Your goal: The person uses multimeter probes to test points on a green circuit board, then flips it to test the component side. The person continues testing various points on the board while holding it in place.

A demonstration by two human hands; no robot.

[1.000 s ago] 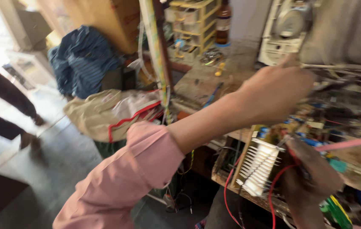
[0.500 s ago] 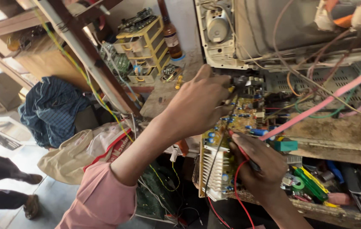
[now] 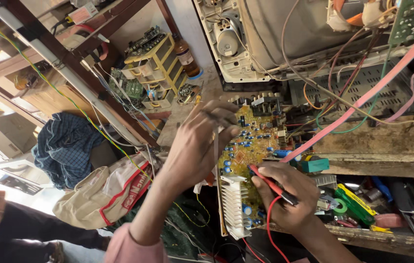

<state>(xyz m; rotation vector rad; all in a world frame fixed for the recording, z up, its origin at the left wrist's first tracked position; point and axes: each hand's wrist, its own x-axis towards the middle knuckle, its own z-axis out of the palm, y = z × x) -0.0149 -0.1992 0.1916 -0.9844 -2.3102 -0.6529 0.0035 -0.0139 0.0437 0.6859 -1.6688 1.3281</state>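
Right hand (image 3: 285, 199) clenched around a red multimeter probe (image 3: 271, 184), tip touching the yellow circuit board (image 3: 253, 146) just above its white heat sink (image 3: 234, 204). Left hand (image 3: 194, 146) pinching a thin black probe (image 3: 215, 141) against the board's left edge. Board propped at the worktop's (image 3: 377, 141) front edge. Behind it, an opened television chassis (image 3: 285, 39) with loose wires. Tool-filled drawer (image 3: 362, 199) under the front edge, right of the hands. Yellow parts organiser (image 3: 156, 68) at the back left corner.
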